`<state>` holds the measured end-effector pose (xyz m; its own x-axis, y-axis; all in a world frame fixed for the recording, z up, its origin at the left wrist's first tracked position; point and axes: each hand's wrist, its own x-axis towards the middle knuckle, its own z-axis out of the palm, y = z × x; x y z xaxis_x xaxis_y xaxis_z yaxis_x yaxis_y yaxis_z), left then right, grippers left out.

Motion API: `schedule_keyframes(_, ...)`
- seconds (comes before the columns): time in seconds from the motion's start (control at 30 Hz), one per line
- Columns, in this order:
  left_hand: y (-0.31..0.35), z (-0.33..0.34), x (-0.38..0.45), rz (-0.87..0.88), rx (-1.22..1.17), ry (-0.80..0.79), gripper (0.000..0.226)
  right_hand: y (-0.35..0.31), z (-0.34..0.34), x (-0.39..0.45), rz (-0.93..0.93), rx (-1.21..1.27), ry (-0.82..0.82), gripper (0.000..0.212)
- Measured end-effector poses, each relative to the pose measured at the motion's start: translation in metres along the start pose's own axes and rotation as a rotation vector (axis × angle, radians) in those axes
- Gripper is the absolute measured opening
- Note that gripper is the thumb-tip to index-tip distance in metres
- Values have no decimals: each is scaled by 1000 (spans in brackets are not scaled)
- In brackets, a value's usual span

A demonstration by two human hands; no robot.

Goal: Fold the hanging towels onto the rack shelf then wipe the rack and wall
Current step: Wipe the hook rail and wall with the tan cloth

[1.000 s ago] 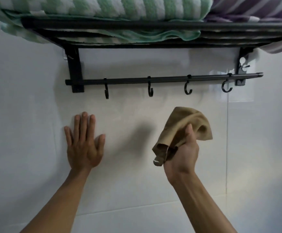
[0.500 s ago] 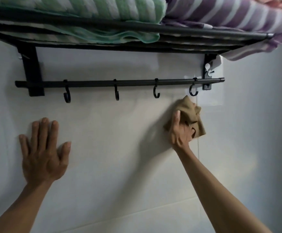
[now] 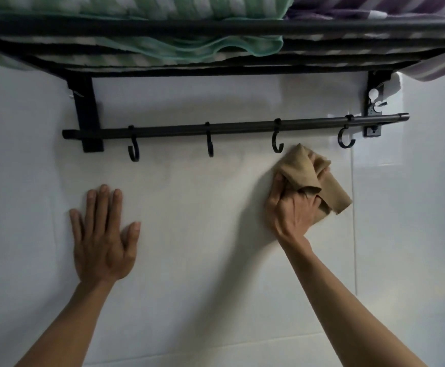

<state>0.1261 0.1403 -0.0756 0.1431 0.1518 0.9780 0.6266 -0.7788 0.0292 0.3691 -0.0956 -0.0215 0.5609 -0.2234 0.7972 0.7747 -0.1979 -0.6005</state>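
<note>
Your right hand (image 3: 292,207) bunches the cloth (image 3: 310,178) against the wall (image 3: 189,207) just under the rail (image 3: 234,127), apparently to wipe, your left hand (image 3: 103,239) lies flat for balance, and the towels (image 3: 141,11) sit folded on the shelf (image 3: 216,29).

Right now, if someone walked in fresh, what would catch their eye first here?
Probably the right hand gripping a bunched tan cloth against the white tiled wall, just under the black hook rail. Next, the left hand spread flat on the wall lower left. Overhead, green striped towels and purple striped towels sit folded on the rack shelf.
</note>
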Motion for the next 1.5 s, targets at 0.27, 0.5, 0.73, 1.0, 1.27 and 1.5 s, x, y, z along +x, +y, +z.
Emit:
schedule_keyframes(0.27,-5,4,-1,20,-20,60,65,-82,49,-69,-276,32,-165,76)
schedule_keyframes(0.5,-6,8,-5,-49,-117,188,58,-142,79,-103,-541,23,-370,70)
schedule_keyframes(0.73,-24,15,-9,36,-175,218,48,-165,93,-114,-769,-54,-544,71)
schedule_keyframes(1.0,-31,10,-23,-25,-206,144,53,-136,84,-145,-792,9,-515,67)
schedule_keyframes(1.27,-48,9,-44,17,-232,85,56,-75,64,-215,-850,53,-443,59)
schedule_keyframes(1.5,-43,13,-52,-26,-182,122,53,-53,66,-200,-845,2,-344,65)
